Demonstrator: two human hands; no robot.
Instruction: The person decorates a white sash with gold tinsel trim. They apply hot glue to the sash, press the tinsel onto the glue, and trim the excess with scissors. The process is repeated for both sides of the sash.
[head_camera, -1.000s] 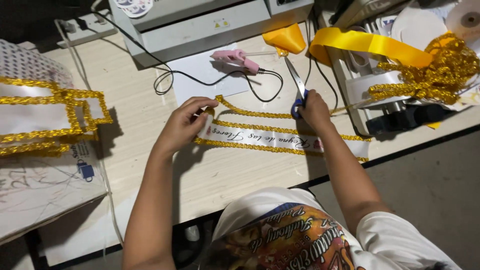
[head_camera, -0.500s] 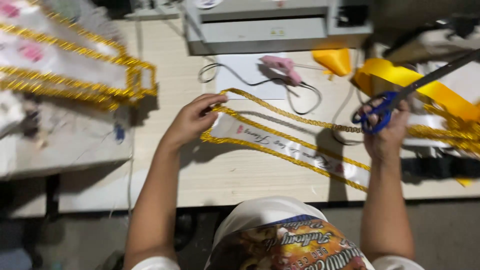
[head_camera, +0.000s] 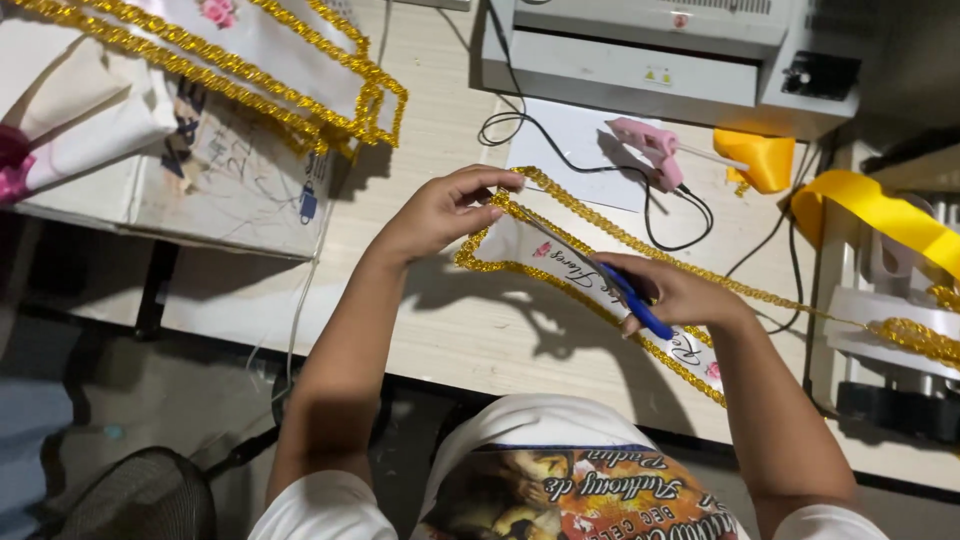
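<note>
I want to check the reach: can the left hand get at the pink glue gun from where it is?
Probably yes. The left hand pinches the sash, and only bare table lies between it and the glue gun.

White sash (head_camera: 560, 268) (gold trim), blue scissors (head_camera: 634, 302)

Arms: both bare from the short sleeves down to the wrists, no watch or bands visible.
Left hand (head_camera: 440, 212): bare, no glove, no ring that shows.
Right hand (head_camera: 680, 293): bare, no glove.
Shirt (head_camera: 545, 480): white short-sleeved tee, loose at the shoulders.
Print: large picture panel on the chest in brown, orange and gold tones, with curly lettering along its edge.
</note>
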